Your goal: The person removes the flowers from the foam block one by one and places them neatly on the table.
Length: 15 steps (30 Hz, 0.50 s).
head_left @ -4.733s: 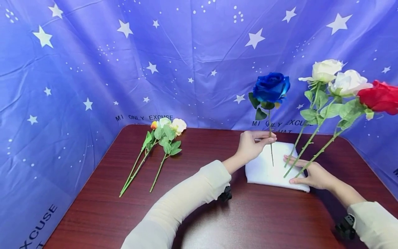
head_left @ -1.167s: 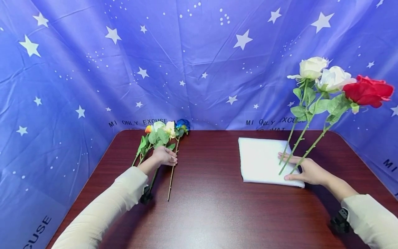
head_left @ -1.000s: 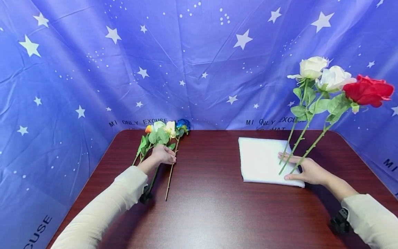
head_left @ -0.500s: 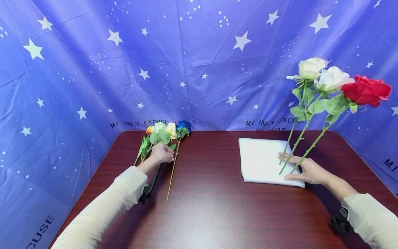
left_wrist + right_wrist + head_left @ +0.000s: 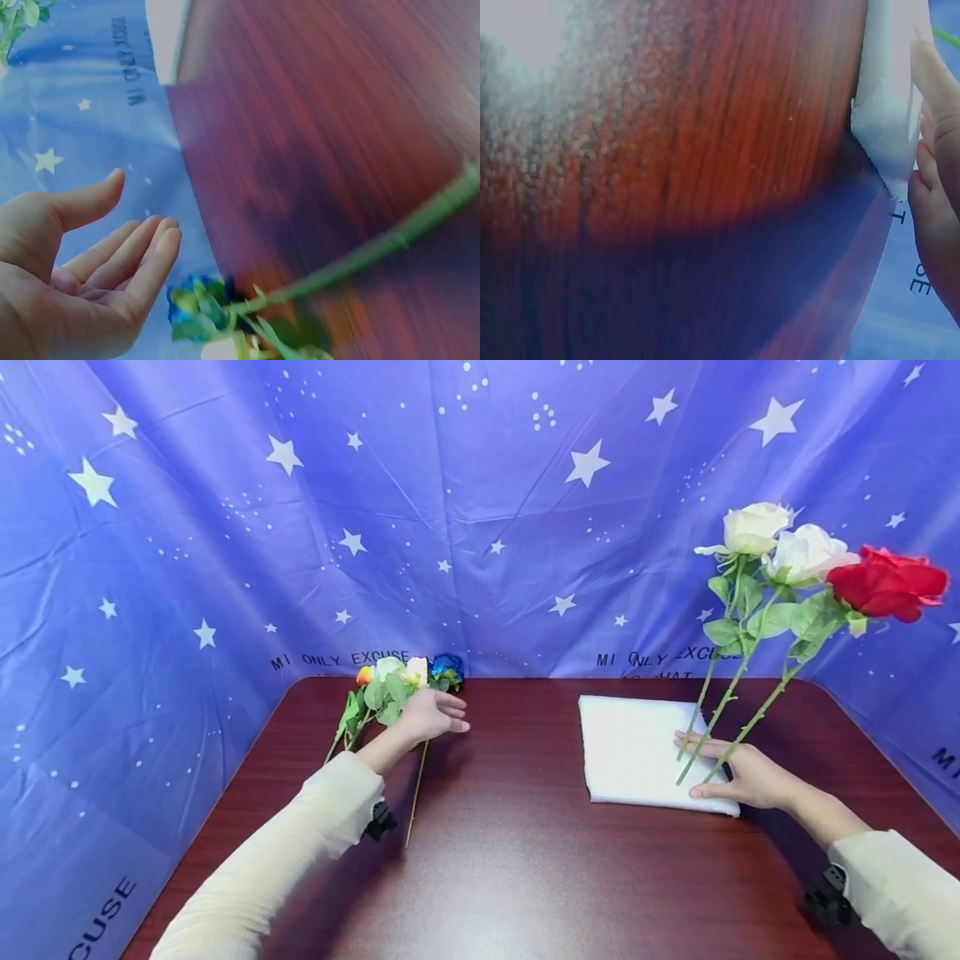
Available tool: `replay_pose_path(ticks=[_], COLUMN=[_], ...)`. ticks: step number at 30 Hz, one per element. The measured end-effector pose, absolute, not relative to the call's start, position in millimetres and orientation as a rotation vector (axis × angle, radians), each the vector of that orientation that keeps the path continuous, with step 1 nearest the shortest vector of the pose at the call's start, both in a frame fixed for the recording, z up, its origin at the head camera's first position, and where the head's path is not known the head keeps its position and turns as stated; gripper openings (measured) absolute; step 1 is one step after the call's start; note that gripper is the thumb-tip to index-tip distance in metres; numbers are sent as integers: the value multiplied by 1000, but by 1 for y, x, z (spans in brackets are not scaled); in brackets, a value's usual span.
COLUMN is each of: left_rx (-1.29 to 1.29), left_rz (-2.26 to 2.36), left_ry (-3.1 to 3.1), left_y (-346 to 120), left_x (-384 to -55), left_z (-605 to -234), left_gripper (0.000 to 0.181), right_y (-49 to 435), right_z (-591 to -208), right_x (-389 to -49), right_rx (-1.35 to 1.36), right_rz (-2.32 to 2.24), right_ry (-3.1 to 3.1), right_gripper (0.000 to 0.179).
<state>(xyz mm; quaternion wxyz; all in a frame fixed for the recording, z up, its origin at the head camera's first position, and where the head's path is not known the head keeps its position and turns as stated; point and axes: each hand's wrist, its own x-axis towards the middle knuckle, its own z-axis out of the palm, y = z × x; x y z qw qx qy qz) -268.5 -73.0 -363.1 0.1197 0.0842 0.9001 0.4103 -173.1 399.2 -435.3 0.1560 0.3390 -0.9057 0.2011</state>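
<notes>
Blue rose (image 5: 448, 668): lying on the table (image 5: 525, 877), far left, stem toward near side. Left hand (image 5: 431, 714) is over the stem, fingers loose, grasping nothing. Right hand (image 5: 750, 777) lies spread on the white foam block (image 5: 626, 752), right of center, no grip. Looks like a between-flowers step; next move probably needs a single-stem pinch, foam steadied. Red rose (image 5: 888, 583) and two white roses (image 5: 753, 529) stand tilted in foam, stems crowding right hand. Pale flowers (image 5: 393, 672) crowd blue rose's left.
</notes>
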Motion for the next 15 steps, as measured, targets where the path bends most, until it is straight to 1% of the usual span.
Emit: replay_pose_path(ticks=[5, 15], left_rx=[210, 177], left_rz=[1431, 1885], left_ry=[2518, 2047], left_y=[-37, 41], left_x=[-274, -279], left_z=[-370, -388], left_gripper=[39, 38], right_y=[401, 400], right_z=[-436, -437], right_x=[-173, -174], right_rx=[1001, 1014], right_rz=[571, 604], right_ry=[-2566, -2554], right_gripper=[74, 73])
